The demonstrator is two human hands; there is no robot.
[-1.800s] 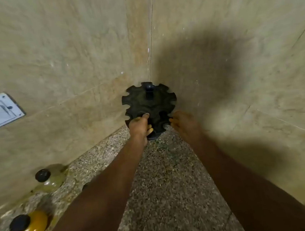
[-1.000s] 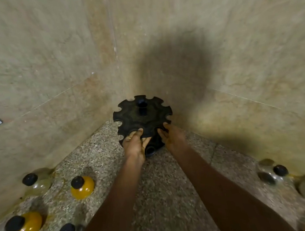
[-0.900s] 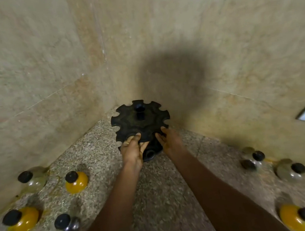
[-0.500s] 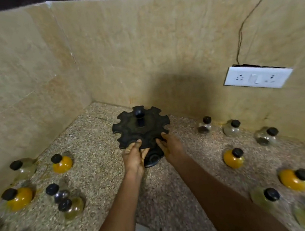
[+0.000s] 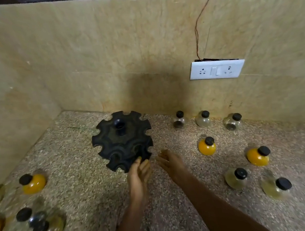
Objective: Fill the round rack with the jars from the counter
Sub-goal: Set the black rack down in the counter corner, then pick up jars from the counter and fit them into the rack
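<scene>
A black round rack (image 5: 122, 139) with notched tiers stands on the speckled counter (image 5: 91, 184), with no jars in its notches. My left hand (image 5: 139, 174) is open, its fingertips touching the rack's lower front edge. My right hand (image 5: 170, 162) is open just right of the rack, apart from it. Small round jars with black lids lie around: an orange one (image 5: 206, 146) to the right, another orange one (image 5: 258, 156) further right, an orange one (image 5: 33, 182) on the left.
Several clear jars stand along the back wall, one of them (image 5: 202, 119) near a white switch plate (image 5: 217, 69). More clear jars (image 5: 236, 178) lie at the right front and a cluster (image 5: 41, 224) at the left front. Tiled walls meet in the corner behind the rack.
The rack has come out of the corner onto the open counter with both hands on it. Now my right hand has let go and my left only touches its edge.
</scene>
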